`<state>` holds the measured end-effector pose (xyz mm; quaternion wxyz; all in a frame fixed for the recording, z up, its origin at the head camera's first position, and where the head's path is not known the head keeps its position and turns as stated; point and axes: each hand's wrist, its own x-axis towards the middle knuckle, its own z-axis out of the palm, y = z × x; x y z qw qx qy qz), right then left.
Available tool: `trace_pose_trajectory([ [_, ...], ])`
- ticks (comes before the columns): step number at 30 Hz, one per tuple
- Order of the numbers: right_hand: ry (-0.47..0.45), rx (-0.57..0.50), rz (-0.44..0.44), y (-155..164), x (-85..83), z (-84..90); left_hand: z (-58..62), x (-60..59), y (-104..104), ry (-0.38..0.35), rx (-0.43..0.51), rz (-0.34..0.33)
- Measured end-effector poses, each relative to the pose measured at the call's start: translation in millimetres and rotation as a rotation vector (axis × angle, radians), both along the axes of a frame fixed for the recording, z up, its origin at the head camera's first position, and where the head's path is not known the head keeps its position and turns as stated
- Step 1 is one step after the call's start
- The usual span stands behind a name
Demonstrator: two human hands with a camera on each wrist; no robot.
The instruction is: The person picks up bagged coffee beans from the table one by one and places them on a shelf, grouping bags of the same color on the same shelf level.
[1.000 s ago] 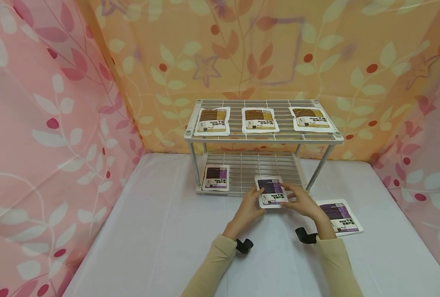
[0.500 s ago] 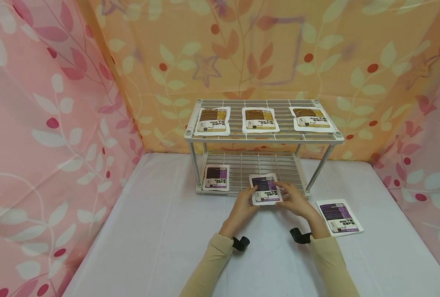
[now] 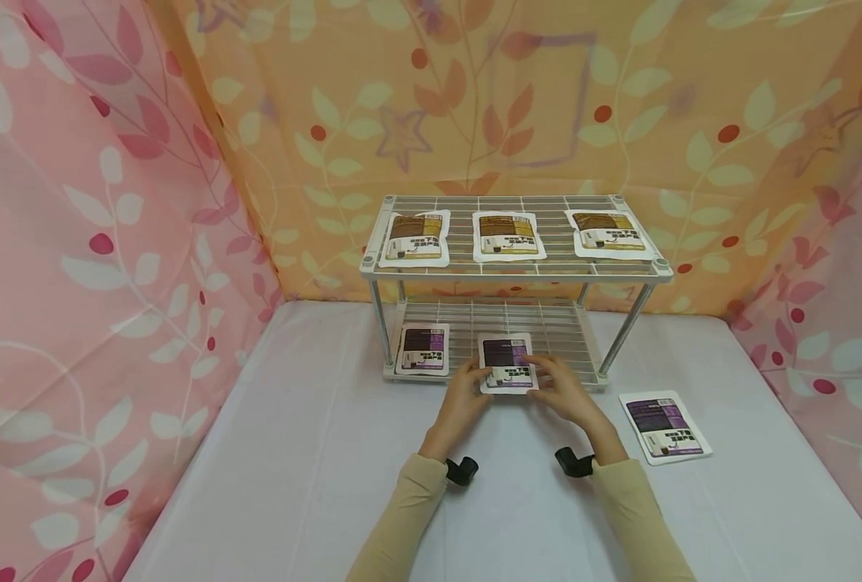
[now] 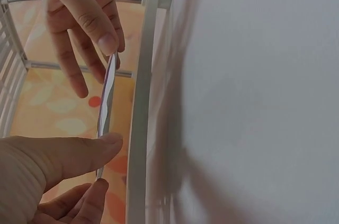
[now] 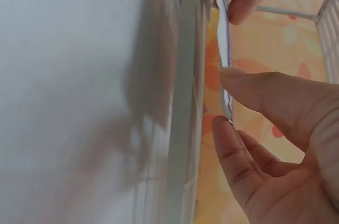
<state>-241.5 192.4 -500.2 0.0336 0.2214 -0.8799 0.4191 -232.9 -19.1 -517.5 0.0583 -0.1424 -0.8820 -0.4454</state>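
Both hands hold one flat white packet (image 3: 508,356) with a purple label, at the front of the rack's lower shelf (image 3: 561,339). My left hand (image 3: 463,398) pinches its left edge between thumb and fingers, while the right hand (image 3: 563,394) pinches the right edge. Seen edge-on in the left wrist view, the packet (image 4: 106,97) is thin and stands a little off the shelf's front rail (image 4: 139,107). Another purple-label packet (image 3: 423,349) lies at the left end of that shelf. On the table, right of the rack, rests a third purple-label packet (image 3: 666,427).
The two-tier white wire rack (image 3: 518,275) stands on a white-covered table (image 3: 292,469). Three packets with brown-gold labels lie on its top shelf: left (image 3: 414,239), middle (image 3: 508,236) and right (image 3: 611,234). Patterned cloth (image 3: 256,121) hangs behind and at both sides.
Both hands have carried the purple-label packet leftward and slightly back, over the lower shelf's front middle. It has turned straighter to the shelf. The other packets stay put.
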Motion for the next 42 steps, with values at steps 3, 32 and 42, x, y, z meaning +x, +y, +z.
trace_pose_trajectory([
  [3, 0.022, -0.024, 0.001, -5, -3.3, -1.5, 0.7, -3.3, -2, 0.037, -0.025, 0.018],
  [32, 0.16, -0.043, -0.073, -32, -30.1, -23.3, 0.1, -18.4, -4, 0.0, -0.083, 0.035],
  [42, 0.184, 0.044, -0.112, -31, -24.9, -22.6, -4.1, -17.0, -1, 0.015, -0.13, 0.031],
])
